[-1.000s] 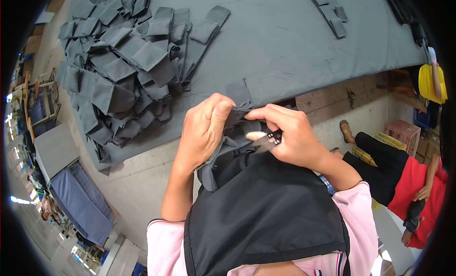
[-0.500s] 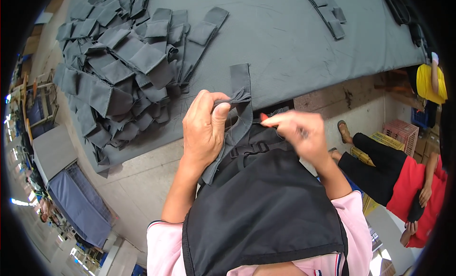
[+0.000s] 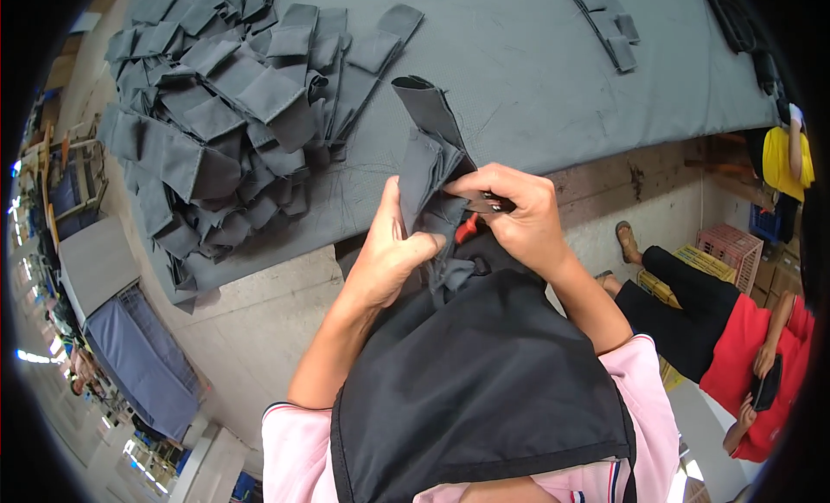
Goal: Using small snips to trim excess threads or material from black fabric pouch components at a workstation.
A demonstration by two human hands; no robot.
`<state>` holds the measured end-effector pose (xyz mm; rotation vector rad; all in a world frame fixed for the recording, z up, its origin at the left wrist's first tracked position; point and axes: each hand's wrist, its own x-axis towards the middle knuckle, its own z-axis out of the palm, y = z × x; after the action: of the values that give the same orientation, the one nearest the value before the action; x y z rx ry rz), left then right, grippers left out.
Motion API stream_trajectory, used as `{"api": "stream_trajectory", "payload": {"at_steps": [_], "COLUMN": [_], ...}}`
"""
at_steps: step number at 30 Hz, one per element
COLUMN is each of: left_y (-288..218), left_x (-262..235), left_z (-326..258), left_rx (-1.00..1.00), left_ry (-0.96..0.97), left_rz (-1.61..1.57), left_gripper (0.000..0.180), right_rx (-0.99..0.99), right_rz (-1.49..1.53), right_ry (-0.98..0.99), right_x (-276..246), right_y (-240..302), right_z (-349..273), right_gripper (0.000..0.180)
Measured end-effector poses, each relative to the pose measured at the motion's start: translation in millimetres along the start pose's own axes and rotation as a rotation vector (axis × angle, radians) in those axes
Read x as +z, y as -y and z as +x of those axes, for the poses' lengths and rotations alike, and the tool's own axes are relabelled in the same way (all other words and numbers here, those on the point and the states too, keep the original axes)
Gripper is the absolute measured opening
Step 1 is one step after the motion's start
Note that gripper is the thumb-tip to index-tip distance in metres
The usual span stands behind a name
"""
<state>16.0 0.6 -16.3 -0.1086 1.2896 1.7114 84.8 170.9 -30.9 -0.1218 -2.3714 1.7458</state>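
In my left hand (image 3: pixel 385 254), a folded grey fabric strip (image 3: pixel 430 114) is gripped between thumb and fingers. Its free end sticks up over the table edge, and layers bunch below. My right hand (image 3: pixel 523 217) is closed at the right side of this strip, touching it with the fingertips. A small dark tool with a metallic glint (image 3: pixel 496 203) is in its fingers; the kind is mostly hidden. Just below shows a red piece (image 3: pixel 468 227); whether it belongs to the tool I cannot tell. Black cloth of my apron (image 3: pixel 484 365) lies beneath both hands.
A large heap of grey fabric strips (image 3: pixel 207 114) covers the left of the grey table (image 3: pixel 519 88). More strips (image 3: pixel 609 27) lie at the far right, near black items (image 3: pixel 733 23). A seated person in red (image 3: pixel 752 356) holds a dark object; another wears yellow (image 3: pixel 778 161).
My right hand has moved up and left from near my apron to the strip. The strip's upper end has tilted up-left, and its layers have spread between my hands.
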Motion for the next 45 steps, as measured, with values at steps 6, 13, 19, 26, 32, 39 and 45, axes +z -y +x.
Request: {"api": "stream_trajectory", "payload": {"at_steps": [6, 13, 19, 26, 32, 39, 45], "left_y": [-5, -6, -7, -9, -7, -15, -4], "left_x": [9, 16, 15, 17, 15, 0, -3], "left_z": [1, 2, -1, 0, 1, 5, 16], "left_rx": [0.150, 0.171, 0.116, 0.074, 0.071, 0.000, 0.108], "left_ry": [-0.131, -0.153, -0.164, -0.135, -0.155, -0.040, -0.016], "left_rz": [0.100, 0.161, 0.217, 0.183, 0.183, -0.021, -0.243], "left_gripper": [0.056, 0.047, 0.059, 0.060, 0.061, 0.064, 0.067], "right_rx": [0.060, -0.073, -0.160, -0.287, -0.271, -0.089, 0.178], "right_rz": [-0.193, -0.636, -0.672, -0.711, -0.607, -0.314, 0.407], "right_ry": [-0.017, 0.140, 0.348, 0.425, 0.282, 0.009, -0.121], "right_x": [-22, -31, -40, -44, -42, -35, 19], "right_y": [48, 60, 49, 46, 48, 47, 26], "right_z": [-6, 4, 19, 22, 14, 10, 10], "right_gripper": [0.035, 0.031, 0.029, 0.022, 0.018, 0.023, 0.029]}}
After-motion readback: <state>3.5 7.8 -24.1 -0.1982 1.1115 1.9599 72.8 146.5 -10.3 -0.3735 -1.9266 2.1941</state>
